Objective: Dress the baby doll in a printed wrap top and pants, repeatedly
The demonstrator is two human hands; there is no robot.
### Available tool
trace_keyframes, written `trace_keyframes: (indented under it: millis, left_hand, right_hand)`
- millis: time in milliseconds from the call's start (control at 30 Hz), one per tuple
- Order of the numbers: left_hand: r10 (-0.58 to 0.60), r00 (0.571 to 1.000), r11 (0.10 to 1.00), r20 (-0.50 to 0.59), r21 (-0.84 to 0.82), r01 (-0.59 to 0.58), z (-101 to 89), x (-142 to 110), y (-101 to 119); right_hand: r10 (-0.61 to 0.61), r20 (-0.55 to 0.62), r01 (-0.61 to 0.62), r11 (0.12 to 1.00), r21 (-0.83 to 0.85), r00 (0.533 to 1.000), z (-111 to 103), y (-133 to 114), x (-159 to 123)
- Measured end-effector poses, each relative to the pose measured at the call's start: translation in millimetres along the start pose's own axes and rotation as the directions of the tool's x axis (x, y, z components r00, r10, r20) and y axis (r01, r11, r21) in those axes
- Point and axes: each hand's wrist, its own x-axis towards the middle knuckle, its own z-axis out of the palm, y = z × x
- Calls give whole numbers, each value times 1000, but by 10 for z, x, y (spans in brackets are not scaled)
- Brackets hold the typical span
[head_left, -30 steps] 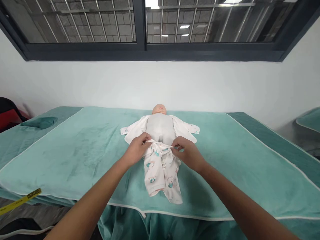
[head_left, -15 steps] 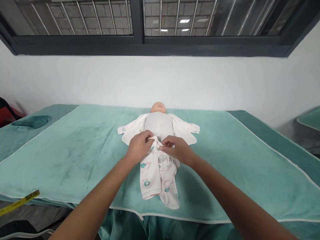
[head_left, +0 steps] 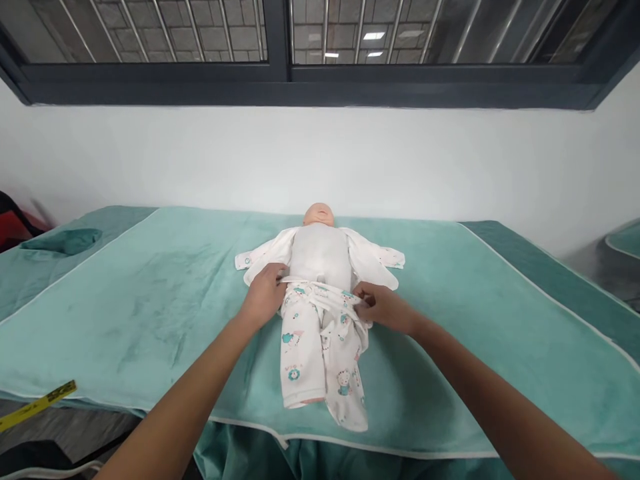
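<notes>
A baby doll [head_left: 320, 250] lies on its back, its head toward the wall. Its white open-fronted top [head_left: 273, 252] is spread out to both sides, the sleeves on its arms. White baby pants [head_left: 305, 347] with small animal prints cover its legs up to the hips. At the left end of the waistband my left hand [head_left: 267, 293] pinches the cloth. My right hand [head_left: 380, 305] grips the bunched right side of the waistband. The waistband is stretched wide between both hands, and the doll's feet are hidden inside the legs.
A green padded cover [head_left: 150, 300] with white piping lies under the doll. Behind it rises a white wall [head_left: 320, 153] below a dark window frame [head_left: 320, 87]. A yellow strip [head_left: 37, 405] hangs at the front left, and a red and black item [head_left: 15, 223] sits at the far left.
My hands have moved apart, the left one leftward and the right one rightward. The gathered waistband has opened out across the doll's hips.
</notes>
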Motion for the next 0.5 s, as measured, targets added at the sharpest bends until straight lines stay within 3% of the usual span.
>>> trace_keyframes:
  millis: [100, 200, 333, 500]
  left_hand:
    - [-62, 996, 936, 57, -343, 78, 77, 55, -50]
    - [-52, 996, 837, 76, -540, 84, 106, 101, -38]
    - [-104, 993, 834, 59, -538, 119, 127, 232, -20]
    - [-188, 982, 867, -11, -472, 161, 169, 587, -37]
  right_hand:
    - [-154, -274, 80, 961, -264, 949, 131, -29, 109]
    - [-277, -371, 146, 928, -343, 886, 226, -81, 260]
    - [-227, -396, 147, 964, -221, 890, 201, -38, 438]
    - [-139, -400, 83, 985, -153, 906, -43, 24, 731]
